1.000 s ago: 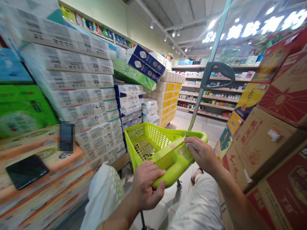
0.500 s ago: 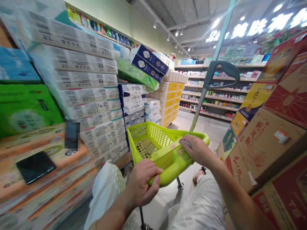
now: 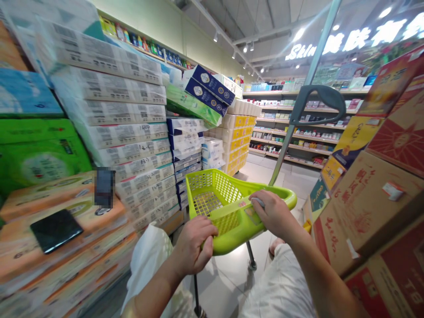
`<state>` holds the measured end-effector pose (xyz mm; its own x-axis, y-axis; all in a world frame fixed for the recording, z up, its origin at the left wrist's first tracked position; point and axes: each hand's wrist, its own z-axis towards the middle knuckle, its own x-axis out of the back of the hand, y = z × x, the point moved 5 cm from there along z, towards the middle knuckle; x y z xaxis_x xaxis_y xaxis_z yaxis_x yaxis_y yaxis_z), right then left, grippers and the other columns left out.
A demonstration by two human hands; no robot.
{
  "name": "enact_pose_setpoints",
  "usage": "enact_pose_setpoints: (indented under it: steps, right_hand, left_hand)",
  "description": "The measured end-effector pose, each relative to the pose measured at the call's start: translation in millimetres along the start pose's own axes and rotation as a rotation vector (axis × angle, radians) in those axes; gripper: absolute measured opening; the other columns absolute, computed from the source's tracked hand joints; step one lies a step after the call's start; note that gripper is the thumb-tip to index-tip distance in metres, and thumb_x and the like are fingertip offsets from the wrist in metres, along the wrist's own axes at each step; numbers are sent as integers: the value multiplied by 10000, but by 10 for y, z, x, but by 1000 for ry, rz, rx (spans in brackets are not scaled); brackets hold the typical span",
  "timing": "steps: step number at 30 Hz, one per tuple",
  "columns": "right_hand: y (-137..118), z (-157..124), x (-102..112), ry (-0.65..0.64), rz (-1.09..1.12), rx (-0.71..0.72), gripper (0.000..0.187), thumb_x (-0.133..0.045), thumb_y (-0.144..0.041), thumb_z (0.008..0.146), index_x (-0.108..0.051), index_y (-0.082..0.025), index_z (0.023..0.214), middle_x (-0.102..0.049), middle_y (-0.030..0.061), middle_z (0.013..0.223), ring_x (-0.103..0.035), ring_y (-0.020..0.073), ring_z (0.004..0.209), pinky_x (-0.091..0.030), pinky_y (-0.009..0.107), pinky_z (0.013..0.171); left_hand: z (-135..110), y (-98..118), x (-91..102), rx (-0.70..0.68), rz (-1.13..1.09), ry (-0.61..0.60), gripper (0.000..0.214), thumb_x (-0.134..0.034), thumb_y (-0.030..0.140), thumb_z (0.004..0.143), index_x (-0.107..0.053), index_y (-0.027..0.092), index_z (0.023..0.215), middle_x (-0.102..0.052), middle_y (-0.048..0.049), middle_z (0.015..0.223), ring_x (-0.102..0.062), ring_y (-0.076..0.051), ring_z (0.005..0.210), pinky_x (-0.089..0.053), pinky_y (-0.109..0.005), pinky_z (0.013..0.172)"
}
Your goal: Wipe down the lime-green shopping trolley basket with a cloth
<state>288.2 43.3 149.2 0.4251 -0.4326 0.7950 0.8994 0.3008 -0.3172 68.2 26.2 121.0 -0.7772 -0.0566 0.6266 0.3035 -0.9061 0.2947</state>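
A lime-green shopping basket point(image 3: 212, 194) on wheels stands in front of me, with nothing inside it. My left hand point(image 3: 194, 245) is closed round its near left rim. My right hand point(image 3: 271, 212) is wrapped over the green crossbar at the near right rim and presses a small grey-white thing under the fingers; I cannot make out what it is. A grey pull handle point(image 3: 318, 104) on a metal pole rises from the basket's right side.
Stacked packs of tissue and paper point(image 3: 126, 132) wall off the left, with a black phone point(image 3: 55, 229) lying on an orange pack. Cardboard boxes point(image 3: 374, 176) pile up at the right. A white mesh bag point(image 3: 149, 260) hangs by my left arm. Tiled aisle floor point(image 3: 265, 172) leads to far shelves.
The basket and both hands have shifted a little to the right and the view has panned left. My left fingers have curled tighter round the rim. My right hand stays on the crossbar.
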Motion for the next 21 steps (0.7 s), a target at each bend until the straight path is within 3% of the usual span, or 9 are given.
enact_pose_setpoints:
  steps: [6,13,15,21]
  right_hand:
    - [-174,-14,-58,58,-39,-10,248,-430,-249,928,-667,-192,969,-686,57,933,-607,207,889,-415,316,822]
    - [-881,75,-312,-28,-64,136,229,-472,-195,909,-676,-208,1013,-693,44,955,-614,203,922,-416,319,876]
    - [-828,97,-310,-20,-36,139,234,-462,-190,918,-677,-211,1008,-697,40,973,-619,186,930,-416,298,883]
    - [-82,63,-106,105,-72,-81,243,-430,-202,937,-660,-191,1015,-688,56,996,-608,196,951,-423,300,863]
  left_hand:
    - [-8,-191,138,180,9,51,306,-285,242,878,-563,194,758,-572,-35,693,-534,-178,677,-424,-316,656]
    - [27,-473,144,405,66,36,287,-345,239,835,-609,187,936,-638,-16,740,-599,-178,728,-481,-309,713]
    - [42,-545,150,447,69,5,291,-348,236,825,-613,193,937,-655,-13,754,-613,-176,734,-486,-304,716]
    - [160,-560,218,550,124,-98,295,-352,199,800,-614,207,935,-696,-5,800,-646,-177,753,-502,-303,734]
